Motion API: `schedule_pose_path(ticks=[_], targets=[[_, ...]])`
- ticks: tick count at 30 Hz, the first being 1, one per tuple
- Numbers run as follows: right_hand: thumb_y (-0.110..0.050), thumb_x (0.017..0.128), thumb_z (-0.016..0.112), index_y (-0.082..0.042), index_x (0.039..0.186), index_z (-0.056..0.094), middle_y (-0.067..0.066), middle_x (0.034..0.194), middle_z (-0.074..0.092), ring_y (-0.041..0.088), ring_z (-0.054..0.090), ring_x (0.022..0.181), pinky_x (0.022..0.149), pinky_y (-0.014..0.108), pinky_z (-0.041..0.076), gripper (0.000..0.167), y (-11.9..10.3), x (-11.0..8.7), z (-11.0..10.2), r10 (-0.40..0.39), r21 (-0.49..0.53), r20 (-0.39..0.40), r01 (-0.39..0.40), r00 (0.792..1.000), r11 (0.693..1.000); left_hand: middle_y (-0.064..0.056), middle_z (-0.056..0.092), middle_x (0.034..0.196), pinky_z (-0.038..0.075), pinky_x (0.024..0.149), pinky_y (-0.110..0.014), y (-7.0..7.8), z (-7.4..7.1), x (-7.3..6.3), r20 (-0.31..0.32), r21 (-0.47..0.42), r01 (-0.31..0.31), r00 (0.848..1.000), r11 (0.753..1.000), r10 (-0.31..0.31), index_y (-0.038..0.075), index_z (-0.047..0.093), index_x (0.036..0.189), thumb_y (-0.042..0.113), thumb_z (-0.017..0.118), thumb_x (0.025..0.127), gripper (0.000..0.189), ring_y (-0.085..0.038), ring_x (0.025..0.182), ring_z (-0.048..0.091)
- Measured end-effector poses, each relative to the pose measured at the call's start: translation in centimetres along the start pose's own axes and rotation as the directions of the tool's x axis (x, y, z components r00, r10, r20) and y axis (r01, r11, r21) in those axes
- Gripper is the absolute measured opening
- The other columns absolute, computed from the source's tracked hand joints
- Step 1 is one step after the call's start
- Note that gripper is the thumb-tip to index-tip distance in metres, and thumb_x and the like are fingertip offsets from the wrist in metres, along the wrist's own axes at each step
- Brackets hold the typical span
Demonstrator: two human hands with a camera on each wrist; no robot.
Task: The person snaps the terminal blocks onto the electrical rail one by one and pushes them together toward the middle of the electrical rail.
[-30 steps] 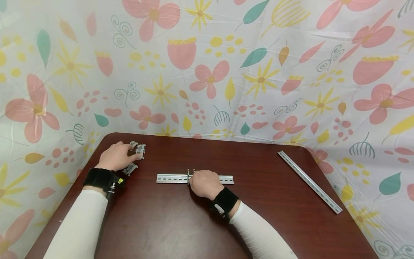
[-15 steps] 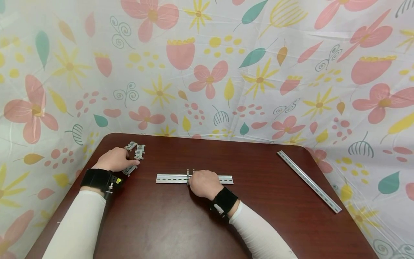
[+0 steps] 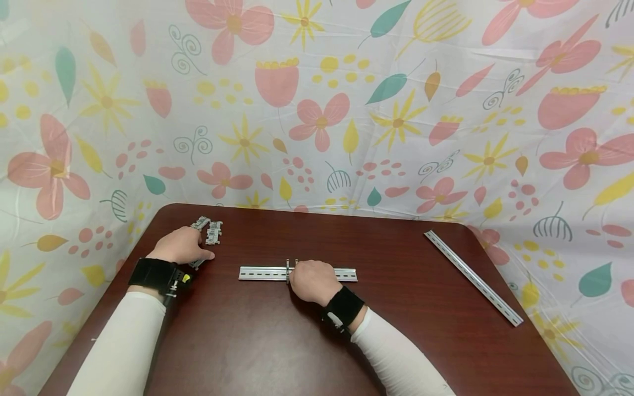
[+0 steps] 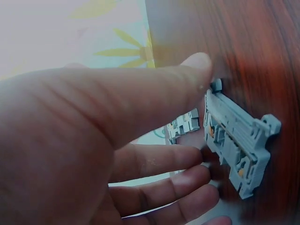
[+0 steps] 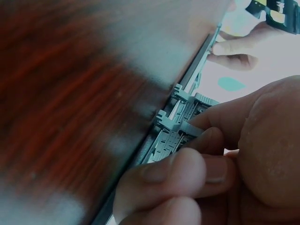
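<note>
My left hand (image 3: pixel 179 246) is over the nearest grey terminal block (image 3: pixel 197 262) at the table's left side, covering most of it. In the left wrist view the thumb and fingers stand apart, with a terminal block (image 4: pixel 236 140) beyond the fingertips. Another block (image 3: pixel 213 232) lies just past the hand, and one more (image 3: pixel 200 223) is partly behind it. My right hand (image 3: pixel 313 280), fingers curled, grips the slotted metal DIN rail (image 3: pixel 262 273) mid-table. Beside its fingertips, two upright clip-like parts (image 5: pixel 166 120) sit on the rail; the exact finger contact is partly hidden.
A second DIN rail (image 3: pixel 473 278) lies slanted on the right side of the dark wooden table (image 3: pixel 247 341). A flower-printed curtain (image 3: pixel 317 110) hangs behind and around the table edges.
My left hand has moved back from the farther terminal blocks toward the nearest one, which it now mostly covers. The right hand and rail have stayed in place.
</note>
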State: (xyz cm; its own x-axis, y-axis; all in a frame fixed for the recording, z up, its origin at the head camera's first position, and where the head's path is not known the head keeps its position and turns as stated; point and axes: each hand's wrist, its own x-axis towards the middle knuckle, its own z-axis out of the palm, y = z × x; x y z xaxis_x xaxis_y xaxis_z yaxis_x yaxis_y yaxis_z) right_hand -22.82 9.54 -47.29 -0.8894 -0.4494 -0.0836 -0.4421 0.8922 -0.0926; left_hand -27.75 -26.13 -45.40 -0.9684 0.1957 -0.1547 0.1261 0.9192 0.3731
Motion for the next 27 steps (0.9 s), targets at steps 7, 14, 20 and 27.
schedule_pose_path(ticks=[7,14,20,27], targets=[[-0.020,0.111,0.059,-0.019,0.058,0.057,-0.001,0.058,0.052,0.015,0.053,0.055,0.043,0.040,0.044,0.053,0.04,0.08,0.06,-0.003,-0.005,-0.004,0.003,1.000,1.000,0.003,0.043,0.058,0.034,0.054,-0.035,0.58,-0.20,-0.40,0.024,-0.022,0.032,0.999,0.999,-0.032,0.017,0.058,0.062,0.033,0.092,0.090,0.047,-0.019,0.055,0.047],[-0.021,0.111,0.058,-0.019,0.059,0.058,-0.001,0.058,0.052,0.015,0.053,0.055,0.044,0.041,0.045,0.052,0.06,0.11,0.13,-0.002,-0.011,-0.007,0.002,1.000,1.000,0.002,0.047,0.062,0.037,0.056,-0.036,0.55,-0.57,-0.63,0.038,-0.003,0.050,0.998,0.999,-0.049,0.017,0.059,0.063,0.028,0.096,0.085,0.044,-0.020,0.060,0.048],[-0.022,0.111,0.058,-0.019,0.059,0.058,0.000,0.059,0.053,0.016,0.054,0.056,0.045,0.041,0.046,0.053,0.09,0.14,0.23,0.006,-0.005,-0.003,-0.006,1.000,1.000,-0.003,0.060,0.072,0.044,0.061,-0.040,0.46,-0.58,-0.62,0.056,0.002,0.042,0.998,0.999,-0.042,0.015,0.068,0.070,0.023,0.095,0.086,0.032,-0.022,0.068,0.054],[-0.022,0.111,0.058,-0.019,0.059,0.058,0.000,0.059,0.053,0.017,0.055,0.056,0.045,0.043,0.048,0.053,0.11,0.13,0.27,0.006,-0.006,-0.011,-0.006,1.000,1.000,-0.005,0.065,0.078,0.047,0.064,-0.042,0.54,-0.67,-0.68,0.061,-0.002,0.043,0.997,0.999,-0.043,0.014,0.072,0.076,0.020,0.093,0.087,0.025,-0.024,0.072,0.057]])
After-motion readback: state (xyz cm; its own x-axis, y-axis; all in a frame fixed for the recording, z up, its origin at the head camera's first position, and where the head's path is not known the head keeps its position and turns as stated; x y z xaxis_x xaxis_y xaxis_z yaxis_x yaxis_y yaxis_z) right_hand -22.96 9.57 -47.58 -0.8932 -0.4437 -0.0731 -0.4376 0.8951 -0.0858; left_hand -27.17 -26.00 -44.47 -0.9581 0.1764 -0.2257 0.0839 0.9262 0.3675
